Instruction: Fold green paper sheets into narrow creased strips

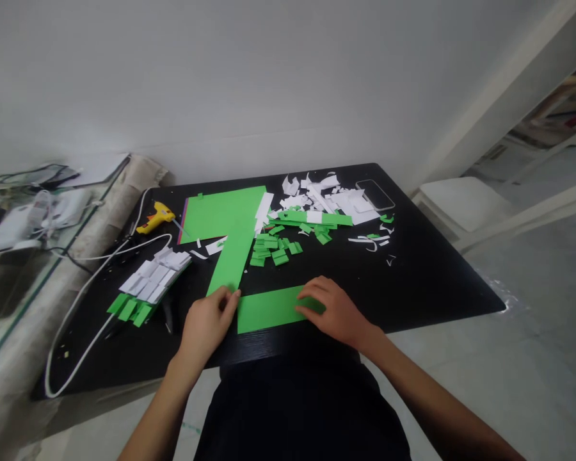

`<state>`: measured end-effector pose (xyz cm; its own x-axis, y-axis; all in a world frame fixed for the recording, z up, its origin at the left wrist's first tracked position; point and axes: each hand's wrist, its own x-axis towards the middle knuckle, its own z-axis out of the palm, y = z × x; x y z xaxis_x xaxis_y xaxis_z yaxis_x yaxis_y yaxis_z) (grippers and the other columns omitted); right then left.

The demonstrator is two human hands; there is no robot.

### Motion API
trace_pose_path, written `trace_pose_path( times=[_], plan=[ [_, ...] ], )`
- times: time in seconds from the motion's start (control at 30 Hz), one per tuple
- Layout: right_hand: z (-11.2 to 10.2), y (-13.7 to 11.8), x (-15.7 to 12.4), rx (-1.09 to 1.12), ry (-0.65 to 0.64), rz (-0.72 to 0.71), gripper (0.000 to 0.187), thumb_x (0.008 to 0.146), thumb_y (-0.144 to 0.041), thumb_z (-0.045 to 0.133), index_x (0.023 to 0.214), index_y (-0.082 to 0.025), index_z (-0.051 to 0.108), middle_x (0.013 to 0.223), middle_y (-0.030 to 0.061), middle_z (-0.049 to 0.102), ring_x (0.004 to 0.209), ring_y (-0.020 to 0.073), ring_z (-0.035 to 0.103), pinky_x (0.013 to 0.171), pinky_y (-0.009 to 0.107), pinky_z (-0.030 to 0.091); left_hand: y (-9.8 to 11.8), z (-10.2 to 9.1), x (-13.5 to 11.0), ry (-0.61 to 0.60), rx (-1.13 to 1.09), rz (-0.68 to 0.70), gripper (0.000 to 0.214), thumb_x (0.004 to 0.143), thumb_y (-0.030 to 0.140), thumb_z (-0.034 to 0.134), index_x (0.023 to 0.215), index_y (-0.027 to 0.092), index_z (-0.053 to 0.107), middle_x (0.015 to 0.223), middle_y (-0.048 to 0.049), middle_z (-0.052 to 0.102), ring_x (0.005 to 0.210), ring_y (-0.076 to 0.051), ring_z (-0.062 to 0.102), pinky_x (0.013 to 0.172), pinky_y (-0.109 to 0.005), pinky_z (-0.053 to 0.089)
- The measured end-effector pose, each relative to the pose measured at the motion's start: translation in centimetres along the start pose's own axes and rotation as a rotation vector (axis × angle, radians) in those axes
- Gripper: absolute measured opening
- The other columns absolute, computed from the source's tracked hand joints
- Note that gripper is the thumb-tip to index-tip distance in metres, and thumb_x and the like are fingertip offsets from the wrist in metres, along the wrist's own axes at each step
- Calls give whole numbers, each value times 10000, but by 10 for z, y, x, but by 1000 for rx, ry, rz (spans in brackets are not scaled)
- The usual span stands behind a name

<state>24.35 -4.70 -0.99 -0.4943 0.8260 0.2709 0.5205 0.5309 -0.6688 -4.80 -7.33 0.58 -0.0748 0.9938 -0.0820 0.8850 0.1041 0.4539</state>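
Observation:
Two green paper strips lie before me. One long strip (230,262) slants away from the table's front edge; the other strip (269,309) lies crosswise along that edge. My left hand (206,323) has its fingers and thumb closed on the near end of the slanted strip, beside the crosswise strip's left end. At the crosswise strip's right end, my right hand (333,310) has its curled fingers and thumb apart, fingertips at the paper. Beyond them sits a cluster of small folded green paper pieces (273,248).
A yellow glue gun (157,216) lies left of green sheets (216,211). Nearer is a stack of folded white and green pieces (153,278). White scraps (317,192) and a clear phone case (377,194) are at the back right. A white cable (77,301) loops at left.

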Motion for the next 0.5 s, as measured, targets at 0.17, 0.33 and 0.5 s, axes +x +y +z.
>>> trace_pose_path(
  times=[0.17,0.33,0.5],
  plan=[
    [-18,7,-12,-59,-228,-39,461,791,-353,898,1219,-271,745,1452,98,649,1403,332,550,1183,607,369,10,9,-7,88,-221,340,213,1009,371,545,903,219,650,981,-61,720,947,-217,670,854,-332,511],
    [-12,13,-18,-29,-240,-28,372,834,-313,865,1188,-270,760,1328,72,740,1297,281,657,1208,608,341,27,24,-16,-37,-228,569,211,996,341,619,1170,246,691,1338,-106,662,1262,-272,611,1074,-469,500],
    [-7,17,-19,6,-187,-20,301,833,-248,866,1120,-272,778,1253,44,778,1239,261,694,1192,579,360,44,35,-24,-173,-152,645,549,924,400,734,1428,276,555,1492,-119,569,1392,-325,520,1162,-564,432]
  ],
)
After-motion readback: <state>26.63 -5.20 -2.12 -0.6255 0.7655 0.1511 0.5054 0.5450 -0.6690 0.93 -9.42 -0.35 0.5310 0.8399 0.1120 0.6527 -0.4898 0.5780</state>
